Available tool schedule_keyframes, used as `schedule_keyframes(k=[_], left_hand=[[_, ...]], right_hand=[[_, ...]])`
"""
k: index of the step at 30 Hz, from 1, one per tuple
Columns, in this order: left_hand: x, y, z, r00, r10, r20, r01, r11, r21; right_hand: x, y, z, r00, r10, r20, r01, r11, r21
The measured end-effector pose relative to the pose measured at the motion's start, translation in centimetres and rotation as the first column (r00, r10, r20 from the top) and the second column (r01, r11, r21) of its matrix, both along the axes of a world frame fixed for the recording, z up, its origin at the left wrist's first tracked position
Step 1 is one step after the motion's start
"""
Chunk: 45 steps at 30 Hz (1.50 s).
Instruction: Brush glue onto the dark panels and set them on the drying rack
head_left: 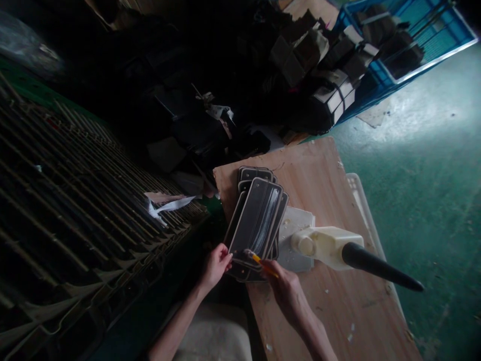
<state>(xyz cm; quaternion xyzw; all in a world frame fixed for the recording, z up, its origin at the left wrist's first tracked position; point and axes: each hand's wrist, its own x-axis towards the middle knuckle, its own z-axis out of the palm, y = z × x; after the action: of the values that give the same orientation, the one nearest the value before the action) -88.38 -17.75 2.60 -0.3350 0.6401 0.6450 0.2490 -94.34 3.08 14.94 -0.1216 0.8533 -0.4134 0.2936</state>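
Note:
A stack of dark rectangular panels with rounded corners lies on the wooden board, the top panel (pixel 250 215) at a slant. A whitish wet streak (pixel 267 220) runs along its right side. My left hand (pixel 218 263) pinches the near left corner of that panel between thumb and fingers. In my right hand (pixel 283 283) is a small brush (pixel 257 258) with a yellow handle, its bristles at the panel's near end. Right of the stack, a cream plastic bottle (pixel 328 245) with a long black tapered nozzle (pixel 379 265) lies partly over a pale card (pixel 296 235).
The wooden board (pixel 315 175) carries the stack and bottle. A slatted rack (pixel 75 200) fills the left side. Dark bundled pieces (pixel 323 90) are piled beyond the board, beside a blue crate (pixel 432 70) on the green floor (pixel 432 210). A pale seat (pixel 214 333) is below me.

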Motion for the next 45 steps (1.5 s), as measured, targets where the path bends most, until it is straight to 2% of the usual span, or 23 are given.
schedule_keyframes(k=[3,6,10,14,18,20,23,25,27,30,32,34,37,42,45], left_hand=[[-0.1,0.0,0.0,1.000,-0.003,0.009,0.004,1.000,-0.009],[-0.2,0.0,0.1,1.000,-0.006,0.021,0.006,1.000,-0.022],[-0.2,0.1,0.1,0.999,0.002,0.034,-0.001,1.000,-0.023],[-0.1,0.2,0.1,0.999,0.016,0.046,-0.015,1.000,-0.018],[-0.3,0.1,0.4,0.998,0.030,0.062,-0.030,0.999,-0.016],[-0.4,0.0,0.6,0.998,0.034,0.058,-0.033,0.999,-0.010],[-0.3,0.0,0.7,0.998,0.042,0.050,-0.042,0.999,-0.001],[-0.3,0.0,0.7,0.997,0.052,0.049,-0.052,0.999,0.003],[-0.2,0.0,0.6,0.997,0.058,0.049,-0.059,0.998,0.005],[-0.4,-0.1,0.6,0.997,0.056,0.058,-0.057,0.998,0.008],[-0.5,-0.1,0.8,0.996,0.053,0.073,-0.053,0.999,0.005],[-0.7,-0.1,1.0,0.995,0.048,0.083,-0.049,0.999,0.005],[-0.7,-0.2,1.2,0.996,0.045,0.078,-0.046,0.999,0.014],[-0.2,-0.3,1.1,0.997,0.054,0.056,-0.056,0.998,0.034],[0.1,-0.4,0.7,0.998,0.053,0.039,-0.055,0.997,0.054]], right_hand=[[-5.1,0.4,-1.6,0.989,-0.081,-0.125,0.080,0.997,-0.009],[-9.4,0.3,-3.1,0.937,-0.166,-0.308,0.186,0.982,0.037],[-12.5,-1.2,-3.9,0.857,-0.178,-0.483,0.235,0.970,0.060],[-13.1,-2.9,-4.6,0.839,-0.132,-0.529,0.184,0.982,0.047],[-11.5,-3.6,-4.8,0.885,-0.024,-0.464,0.058,0.997,0.059],[-9.6,-3.5,-4.0,0.922,0.047,-0.384,-0.015,0.996,0.085],[-6.5,-3.1,-1.8,0.967,0.117,-0.227,-0.102,0.992,0.079],[-5.6,-2.9,-0.6,0.980,0.097,-0.176,-0.091,0.995,0.043],[-6.4,-2.9,-0.4,0.977,0.035,-0.210,-0.033,0.999,0.012],[-9.7,-3.1,-2.0,0.929,-0.058,-0.365,0.069,0.997,0.018],[-11.9,-3.2,-3.7,0.892,-0.065,-0.446,0.096,0.994,0.047],[-12.7,-3.2,-5.0,0.880,-0.041,-0.473,0.084,0.994,0.071],[-10.5,-3.1,-5.3,0.905,0.033,-0.424,0.011,0.995,0.102],[-1.5,-3.1,-2.8,0.949,0.217,-0.228,-0.199,0.975,0.098],[3.0,-3.1,-1.5,0.959,0.239,-0.153,-0.232,0.971,0.062]])
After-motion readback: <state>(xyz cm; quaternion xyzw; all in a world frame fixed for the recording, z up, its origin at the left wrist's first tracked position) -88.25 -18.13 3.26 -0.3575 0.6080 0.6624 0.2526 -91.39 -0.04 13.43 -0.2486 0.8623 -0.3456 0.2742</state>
